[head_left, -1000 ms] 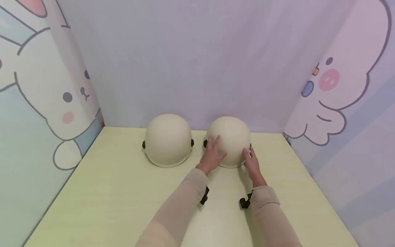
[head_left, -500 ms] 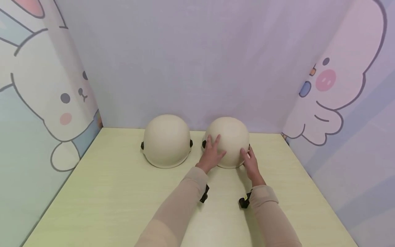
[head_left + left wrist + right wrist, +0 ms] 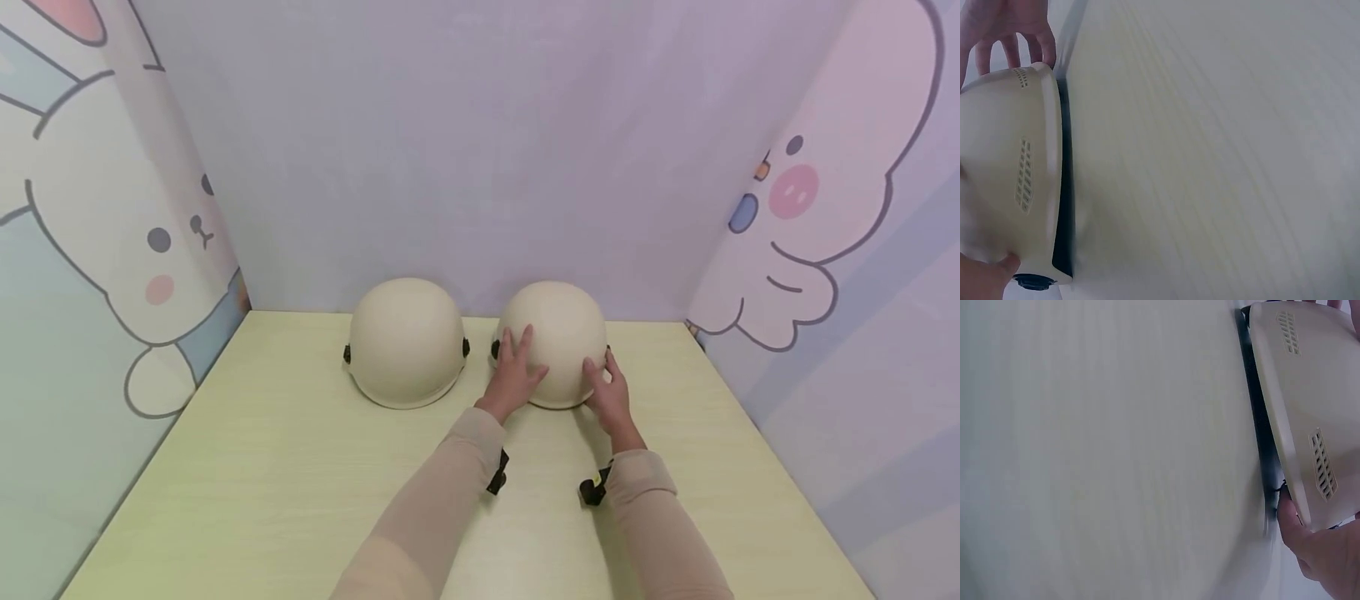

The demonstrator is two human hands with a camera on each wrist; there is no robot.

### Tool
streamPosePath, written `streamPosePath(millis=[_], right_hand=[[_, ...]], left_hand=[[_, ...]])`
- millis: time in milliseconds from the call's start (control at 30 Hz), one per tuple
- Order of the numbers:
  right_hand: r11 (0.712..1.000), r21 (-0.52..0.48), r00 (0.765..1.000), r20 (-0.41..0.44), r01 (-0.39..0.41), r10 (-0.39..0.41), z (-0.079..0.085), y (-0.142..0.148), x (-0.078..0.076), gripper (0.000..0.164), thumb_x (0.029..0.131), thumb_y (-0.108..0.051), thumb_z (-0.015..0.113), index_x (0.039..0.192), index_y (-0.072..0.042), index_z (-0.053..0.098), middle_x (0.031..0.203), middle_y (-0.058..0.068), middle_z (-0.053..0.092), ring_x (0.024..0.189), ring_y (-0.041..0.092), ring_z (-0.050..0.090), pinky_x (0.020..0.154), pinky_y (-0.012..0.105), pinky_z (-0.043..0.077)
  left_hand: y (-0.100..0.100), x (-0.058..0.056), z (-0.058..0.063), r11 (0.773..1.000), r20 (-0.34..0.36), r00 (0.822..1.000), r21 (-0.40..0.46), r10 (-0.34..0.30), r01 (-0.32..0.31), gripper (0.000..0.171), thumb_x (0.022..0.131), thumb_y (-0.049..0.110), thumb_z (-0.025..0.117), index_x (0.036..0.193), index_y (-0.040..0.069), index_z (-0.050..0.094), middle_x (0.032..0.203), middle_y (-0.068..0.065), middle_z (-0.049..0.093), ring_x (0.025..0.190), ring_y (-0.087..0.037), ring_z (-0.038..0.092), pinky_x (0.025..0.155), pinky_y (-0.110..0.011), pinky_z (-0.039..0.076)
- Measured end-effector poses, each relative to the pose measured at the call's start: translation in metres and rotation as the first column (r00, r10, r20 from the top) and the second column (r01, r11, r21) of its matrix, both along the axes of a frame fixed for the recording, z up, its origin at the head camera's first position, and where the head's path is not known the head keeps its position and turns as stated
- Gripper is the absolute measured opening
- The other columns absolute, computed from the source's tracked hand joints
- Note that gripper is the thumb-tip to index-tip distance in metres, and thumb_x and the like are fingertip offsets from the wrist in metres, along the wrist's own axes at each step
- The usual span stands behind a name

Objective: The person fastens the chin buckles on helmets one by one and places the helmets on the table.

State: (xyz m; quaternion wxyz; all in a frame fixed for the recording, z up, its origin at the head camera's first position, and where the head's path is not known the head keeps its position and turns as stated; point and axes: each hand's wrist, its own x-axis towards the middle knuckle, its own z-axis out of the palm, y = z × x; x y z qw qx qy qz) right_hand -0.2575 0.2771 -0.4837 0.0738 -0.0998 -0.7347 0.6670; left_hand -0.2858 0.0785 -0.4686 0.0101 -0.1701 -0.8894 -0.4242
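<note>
Two cream helmets with black side fittings stand side by side at the back of the table in the head view. My left hand (image 3: 513, 379), fingers spread, rests on the left side of the right-hand helmet (image 3: 562, 333). At that helmet's right edge, my right hand (image 3: 611, 396) grips the rim, thumb on the shell. The left-hand helmet (image 3: 407, 342) stands untouched. In the left wrist view, the held helmet (image 3: 1004, 150) shows vent slots and a dark band below its rim. The right wrist view has a finger of my right hand (image 3: 1329, 556) under the rim.
The pale yellow table (image 3: 262, 483) extends in front of both helmets. A lilac curtain (image 3: 450, 150) hangs right behind them. Cartoon-printed side panels (image 3: 112, 233) border the table at left and right. Black wrist cameras (image 3: 594, 487) hang beneath both sleeves.
Both hands stay on the right-hand helmet. My right hand has shifted slightly inward along its edge. A thin dark line shows more clearly under the front rim. The left-hand helmet stays put.
</note>
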Motion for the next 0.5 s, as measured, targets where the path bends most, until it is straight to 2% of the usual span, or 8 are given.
streamPosePath(millis=[133,300,367,500], right_hand=[[0.998,0.067,1.000,0.001,0.013,-0.013,0.006,0.000,0.002,0.076,0.099,-0.041,0.055,0.158,-0.014,0.014,0.158,0.019,0.013,0.138,0.045,0.023,0.094,0.059,0.041],[0.983,0.176,0.999,0.007,0.045,-0.047,0.012,0.002,0.003,0.079,0.096,-0.050,0.056,0.158,-0.017,0.018,0.159,0.017,0.012,0.142,0.040,0.014,0.108,0.054,0.026],[0.981,0.188,0.999,-0.007,0.051,-0.050,0.013,0.002,0.003,0.080,0.096,-0.051,0.056,0.157,-0.017,0.019,0.160,0.017,0.011,0.143,0.039,0.011,0.110,0.053,0.020],[0.981,0.186,0.998,-0.048,0.057,-0.048,0.016,0.002,0.003,0.079,0.096,-0.047,0.057,0.157,-0.013,0.020,0.159,0.020,0.008,0.144,0.039,0.008,0.111,0.055,0.016]], left_hand=[[-0.001,0.001,0.003,1.000,0.022,1.000,0.017,0.000,0.000,0.081,0.098,0.042,0.056,0.158,0.030,0.002,0.160,-0.020,-0.008,0.140,-0.046,0.016,0.101,-0.054,0.037],[-0.003,0.003,0.006,0.999,0.047,0.999,0.049,-0.003,0.000,0.082,0.098,0.044,0.055,0.158,0.033,0.000,0.160,-0.020,-0.008,0.139,-0.047,0.019,0.098,-0.056,0.038],[-0.003,0.004,0.007,0.998,0.052,0.999,0.058,-0.003,-0.001,0.082,0.099,0.044,0.055,0.157,0.034,-0.001,0.160,-0.019,-0.009,0.139,-0.047,0.020,0.098,-0.057,0.039],[-0.004,0.004,0.007,0.998,0.059,0.998,0.066,-0.002,-0.002,0.082,0.099,0.046,0.053,0.157,0.034,-0.004,0.160,-0.019,-0.009,0.138,-0.047,0.021,0.099,-0.057,0.038]])
